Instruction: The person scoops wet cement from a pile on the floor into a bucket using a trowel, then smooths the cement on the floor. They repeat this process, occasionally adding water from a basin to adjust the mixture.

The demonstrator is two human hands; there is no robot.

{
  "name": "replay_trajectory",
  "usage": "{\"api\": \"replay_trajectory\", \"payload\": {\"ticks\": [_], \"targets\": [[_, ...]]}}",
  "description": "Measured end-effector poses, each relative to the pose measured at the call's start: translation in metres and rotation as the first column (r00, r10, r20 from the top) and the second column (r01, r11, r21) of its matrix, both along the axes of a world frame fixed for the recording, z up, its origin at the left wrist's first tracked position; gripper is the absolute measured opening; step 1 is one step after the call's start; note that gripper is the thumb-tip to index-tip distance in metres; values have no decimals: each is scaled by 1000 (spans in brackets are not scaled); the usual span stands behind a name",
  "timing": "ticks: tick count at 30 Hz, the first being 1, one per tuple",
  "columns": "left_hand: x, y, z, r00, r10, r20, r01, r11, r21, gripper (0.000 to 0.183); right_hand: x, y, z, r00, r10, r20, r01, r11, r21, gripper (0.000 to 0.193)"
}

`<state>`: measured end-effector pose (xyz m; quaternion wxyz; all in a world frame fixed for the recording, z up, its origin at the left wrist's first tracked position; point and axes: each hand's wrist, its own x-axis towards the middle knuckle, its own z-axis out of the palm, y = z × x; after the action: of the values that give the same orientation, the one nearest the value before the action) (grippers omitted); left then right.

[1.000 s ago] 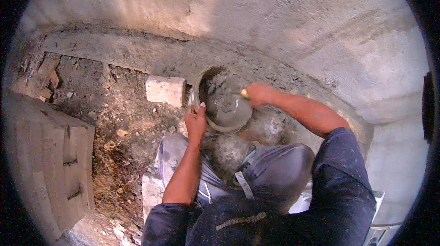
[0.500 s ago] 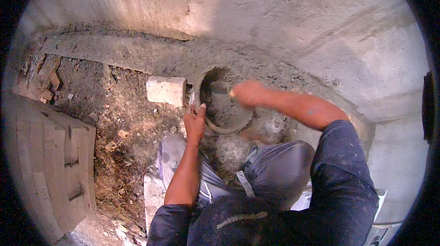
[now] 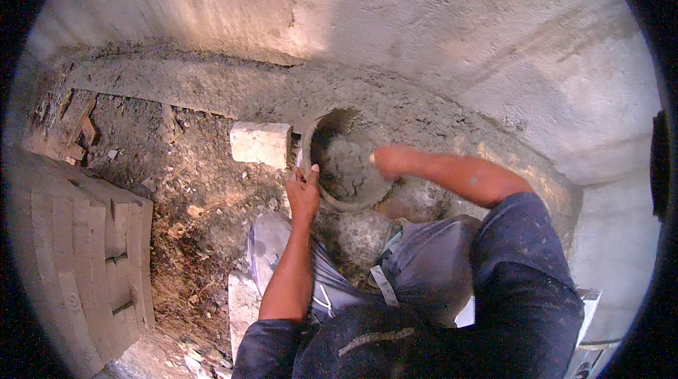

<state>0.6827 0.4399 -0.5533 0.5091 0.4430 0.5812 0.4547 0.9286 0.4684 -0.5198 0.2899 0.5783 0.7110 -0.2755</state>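
Note:
A round mortar pan [image 3: 353, 206], tilted toward the wall, holds wet grey mortar [image 3: 349, 170]. At its left rim is my left hand [image 3: 304, 192], the fingers closed on the edge with the thumb up. A narrow whitish strip beside those fingers is too small to make out. My right hand [image 3: 394, 161] is a fist at the pan's right side, blurred by motion. It grips what looks like a trowel; only a light handle end [image 3: 372, 158] shows, and the blade cannot be told from the mortar.
A pale block [image 3: 260, 143] lies left of the pan. Behind runs a mortar-covered ledge [image 3: 183, 82] along the plastered wall [image 3: 424, 33]. Stacked grey blocks [image 3: 92, 252] stand at the left, with wood scraps [image 3: 81, 128] farther back. Rubble [image 3: 198, 238] covers the ground between.
My right hand has moved right and slightly nearer, from over the mortar to the pan's right edge. A dark blade seen over the mortar before no longer shows. My left hand keeps its grip.

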Motion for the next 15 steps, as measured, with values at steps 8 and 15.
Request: {"api": "replay_trajectory", "payload": {"ticks": [8, 15], "targets": [[-12, 0, 16, 999, 23, -47, -34, 970, -241, 34, -22, -22, 92, 993, 58, -107, -57, 998, 9, 26], [-4, -2, 12, 999, -2, -47, -4, 992, -129, 53, -14, -24, 20, 957, -261, -128, 222, 940, -257, 46]]}}
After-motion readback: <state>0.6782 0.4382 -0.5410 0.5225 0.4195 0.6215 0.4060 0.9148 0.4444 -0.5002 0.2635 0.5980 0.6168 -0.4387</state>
